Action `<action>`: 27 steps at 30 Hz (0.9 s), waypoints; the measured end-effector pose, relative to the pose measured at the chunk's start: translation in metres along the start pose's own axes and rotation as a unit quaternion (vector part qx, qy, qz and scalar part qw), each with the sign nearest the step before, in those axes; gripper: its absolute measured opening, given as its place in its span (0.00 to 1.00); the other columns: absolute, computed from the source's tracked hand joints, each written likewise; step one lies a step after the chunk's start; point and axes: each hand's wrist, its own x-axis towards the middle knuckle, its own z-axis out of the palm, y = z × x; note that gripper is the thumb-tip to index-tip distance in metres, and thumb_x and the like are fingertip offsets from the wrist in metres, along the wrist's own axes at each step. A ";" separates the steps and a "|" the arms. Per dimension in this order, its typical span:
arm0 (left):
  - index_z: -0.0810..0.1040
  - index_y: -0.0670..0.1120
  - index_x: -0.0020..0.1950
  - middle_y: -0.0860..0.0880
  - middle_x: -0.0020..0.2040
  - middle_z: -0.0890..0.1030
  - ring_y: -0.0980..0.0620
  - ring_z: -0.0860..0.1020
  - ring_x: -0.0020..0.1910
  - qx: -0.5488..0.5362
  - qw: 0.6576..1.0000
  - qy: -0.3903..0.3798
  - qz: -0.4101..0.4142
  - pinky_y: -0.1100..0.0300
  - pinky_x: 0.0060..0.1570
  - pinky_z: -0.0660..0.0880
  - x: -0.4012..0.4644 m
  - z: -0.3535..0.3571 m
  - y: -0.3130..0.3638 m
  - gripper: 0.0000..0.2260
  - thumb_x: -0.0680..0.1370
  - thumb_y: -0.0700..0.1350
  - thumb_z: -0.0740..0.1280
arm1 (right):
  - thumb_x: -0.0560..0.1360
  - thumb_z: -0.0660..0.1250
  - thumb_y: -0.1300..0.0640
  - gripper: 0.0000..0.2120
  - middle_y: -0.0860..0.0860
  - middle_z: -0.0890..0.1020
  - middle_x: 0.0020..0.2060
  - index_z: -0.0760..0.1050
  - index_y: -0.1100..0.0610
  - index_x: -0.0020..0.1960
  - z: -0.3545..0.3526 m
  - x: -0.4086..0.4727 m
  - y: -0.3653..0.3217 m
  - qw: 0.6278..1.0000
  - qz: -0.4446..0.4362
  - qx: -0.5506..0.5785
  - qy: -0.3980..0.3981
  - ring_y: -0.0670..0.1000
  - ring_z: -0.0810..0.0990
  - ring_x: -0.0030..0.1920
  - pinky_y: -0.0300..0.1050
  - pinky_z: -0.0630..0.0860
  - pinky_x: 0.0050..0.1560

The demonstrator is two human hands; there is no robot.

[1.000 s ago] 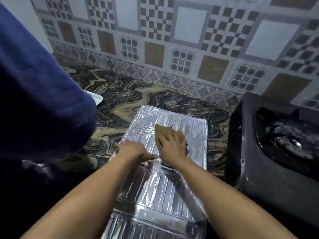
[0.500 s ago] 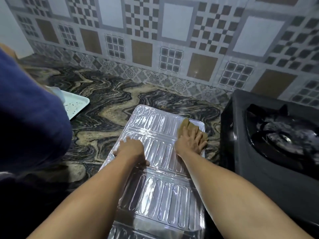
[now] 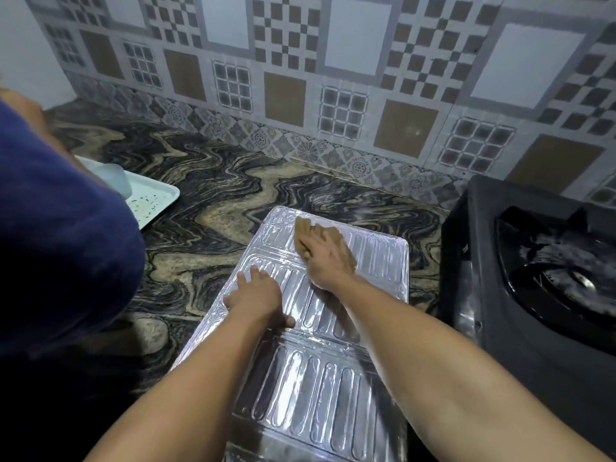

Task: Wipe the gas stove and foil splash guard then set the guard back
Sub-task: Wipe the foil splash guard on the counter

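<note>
- The foil splash guard lies flat on the tabletop, left of the gas stove.
- The left hand rests flat on it, grasping nothing.
- The right hand, fingers straight, presses a brown cloth onto its far end.

Right hand presses cloth, seemingly flat, on foil guard.

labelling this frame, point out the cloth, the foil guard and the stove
cloth [image 3: 301, 231]: head view, bare far corner
foil guard [image 3: 316, 395]: head view, ribbed near panel
stove [image 3: 476, 235]: head view, flat top near left edge
</note>
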 end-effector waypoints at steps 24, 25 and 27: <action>0.45 0.40 0.79 0.45 0.80 0.41 0.40 0.45 0.78 -0.005 1.000 0.002 0.006 0.38 0.71 0.60 0.006 0.003 -0.002 0.55 0.66 0.62 0.75 | 0.80 0.54 0.57 0.26 0.55 0.50 0.79 0.54 0.49 0.77 -0.004 -0.083 0.040 0.949 0.299 -0.076 0.073 0.62 0.47 0.77 0.60 0.55 0.72; 0.45 0.40 0.79 0.45 0.80 0.41 0.39 0.45 0.78 -0.003 1.000 0.002 0.008 0.38 0.71 0.60 0.005 0.003 -0.002 0.55 0.67 0.61 0.75 | 0.81 0.54 0.56 0.25 0.55 0.50 0.79 0.55 0.49 0.77 -0.003 -0.090 0.040 0.950 0.293 -0.082 0.066 0.63 0.47 0.77 0.60 0.56 0.72; 0.44 0.39 0.78 0.44 0.80 0.41 0.39 0.45 0.78 -0.004 1.000 -0.001 0.009 0.38 0.72 0.59 0.005 0.002 -0.002 0.55 0.67 0.61 0.75 | 0.82 0.52 0.55 0.24 0.57 0.49 0.79 0.54 0.51 0.78 -0.003 -0.102 0.037 0.954 0.285 -0.085 0.045 0.64 0.47 0.77 0.59 0.58 0.71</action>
